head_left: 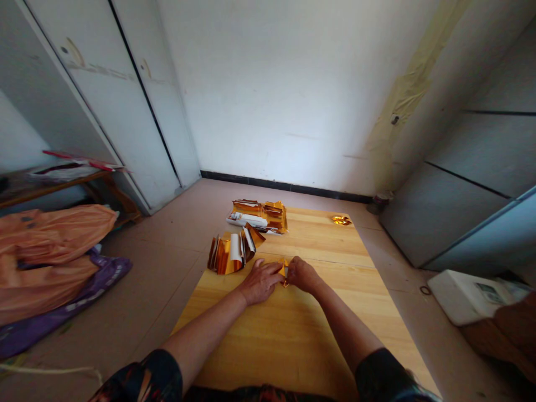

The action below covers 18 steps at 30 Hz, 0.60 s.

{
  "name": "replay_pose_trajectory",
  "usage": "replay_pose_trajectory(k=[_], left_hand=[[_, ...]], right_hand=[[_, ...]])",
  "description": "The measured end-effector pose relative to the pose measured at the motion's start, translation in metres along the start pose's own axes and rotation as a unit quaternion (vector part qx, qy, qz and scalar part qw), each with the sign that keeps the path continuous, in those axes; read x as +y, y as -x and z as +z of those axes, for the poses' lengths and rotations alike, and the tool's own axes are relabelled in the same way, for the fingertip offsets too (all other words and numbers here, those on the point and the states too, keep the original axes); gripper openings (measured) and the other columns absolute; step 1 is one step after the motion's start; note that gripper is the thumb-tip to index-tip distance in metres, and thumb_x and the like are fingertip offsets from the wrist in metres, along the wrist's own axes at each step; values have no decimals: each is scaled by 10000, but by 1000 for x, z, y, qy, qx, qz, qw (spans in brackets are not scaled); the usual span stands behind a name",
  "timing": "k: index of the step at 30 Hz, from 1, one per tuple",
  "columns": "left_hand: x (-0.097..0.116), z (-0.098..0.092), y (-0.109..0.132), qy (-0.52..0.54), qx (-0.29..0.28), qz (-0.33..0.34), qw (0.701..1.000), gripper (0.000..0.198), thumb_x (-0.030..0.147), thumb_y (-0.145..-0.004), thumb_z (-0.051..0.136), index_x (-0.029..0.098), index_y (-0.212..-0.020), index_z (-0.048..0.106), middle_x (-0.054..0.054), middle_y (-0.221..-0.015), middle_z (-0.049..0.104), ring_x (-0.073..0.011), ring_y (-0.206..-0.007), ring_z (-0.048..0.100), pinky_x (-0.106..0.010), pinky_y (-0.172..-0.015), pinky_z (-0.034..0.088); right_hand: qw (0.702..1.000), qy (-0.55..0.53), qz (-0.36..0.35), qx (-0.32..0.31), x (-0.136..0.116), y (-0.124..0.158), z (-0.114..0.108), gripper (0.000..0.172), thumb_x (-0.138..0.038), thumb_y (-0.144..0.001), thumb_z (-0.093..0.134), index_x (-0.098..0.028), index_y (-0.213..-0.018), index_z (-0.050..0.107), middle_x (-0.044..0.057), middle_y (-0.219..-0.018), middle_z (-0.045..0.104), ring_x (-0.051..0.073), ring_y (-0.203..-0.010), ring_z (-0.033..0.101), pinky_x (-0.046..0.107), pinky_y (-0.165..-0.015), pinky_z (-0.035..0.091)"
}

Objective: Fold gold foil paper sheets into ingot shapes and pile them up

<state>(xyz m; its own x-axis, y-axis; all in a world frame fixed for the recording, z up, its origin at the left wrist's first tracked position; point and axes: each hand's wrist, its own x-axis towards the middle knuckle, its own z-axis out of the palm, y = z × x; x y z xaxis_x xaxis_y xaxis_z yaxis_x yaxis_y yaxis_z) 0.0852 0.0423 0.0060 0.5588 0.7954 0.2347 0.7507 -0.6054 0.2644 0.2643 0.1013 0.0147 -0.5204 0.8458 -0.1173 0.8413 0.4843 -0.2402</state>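
A small piece of folded gold foil paper lies on the wooden table between my two hands. My left hand is palm down, its fingers pressed on the left side of the paper. From the right, my right hand pinches the other side with curled fingers, which partly cover it. Just beyond my left hand stands a loose stack of gold foil sheets with white backs, fanned and bent. Behind that is an opened pack of more gold sheets. A folded gold foil piece rests at the far right corner.
The wooden table stretches from my body toward a white wall. Orange and purple bags lie on the left, near a wooden shelf and a grey cabinet. On the right are a grey refrigerator-like cabinet and a white box.
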Motion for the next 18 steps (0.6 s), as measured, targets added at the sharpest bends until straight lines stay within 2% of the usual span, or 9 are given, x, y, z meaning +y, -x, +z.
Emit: replay_pose_trajectory(k=[5, 10, 15, 18], left_hand=[[1, 1, 0, -5, 2, -7, 1000, 390, 58, -785, 453, 292, -1065, 590, -48, -1300, 527, -221, -1189, 478, -463, -988, 277], [-2, 5, -1, -8, 11, -1, 1000, 370, 76, -807, 466, 307, -1057, 611, -39, -1287, 538, -212, -1183, 480, -430, -971, 285], [-2, 6, -4, -13, 21, -10, 1000, 268, 149, -857, 495, 316, -1007, 641, -19, -1249, 571, -201, -1137, 514, -385, -896, 331], [2, 6, -5, -32, 24, -20, 999, 216, 209, -868, 520, 314, -1001, 655, -24, -1210, 590, -205, -1069, 541, -370, -866, 354]], right_hand=[[1000, -10, 22, 7, -1, 0, -1, 164, -301, -814, 587, -156, -799, 664, 65, -868, 610, 136, -727, 575, 216, -602, 363], [998, -33, 49, 12, -4, 6, -5, 166, -313, -723, 699, -180, -802, 639, 33, -875, 607, 126, -719, 569, 202, -571, 330], [996, -10, 74, 58, -16, 22, -1, 81, -259, -818, 579, -197, -840, 626, 37, -868, 631, 128, -694, 587, 219, -551, 294], [993, -31, 70, 92, -24, 33, 6, 103, -174, -841, 508, -207, -865, 603, 23, -833, 652, 134, -710, 597, 224, -577, 300]])
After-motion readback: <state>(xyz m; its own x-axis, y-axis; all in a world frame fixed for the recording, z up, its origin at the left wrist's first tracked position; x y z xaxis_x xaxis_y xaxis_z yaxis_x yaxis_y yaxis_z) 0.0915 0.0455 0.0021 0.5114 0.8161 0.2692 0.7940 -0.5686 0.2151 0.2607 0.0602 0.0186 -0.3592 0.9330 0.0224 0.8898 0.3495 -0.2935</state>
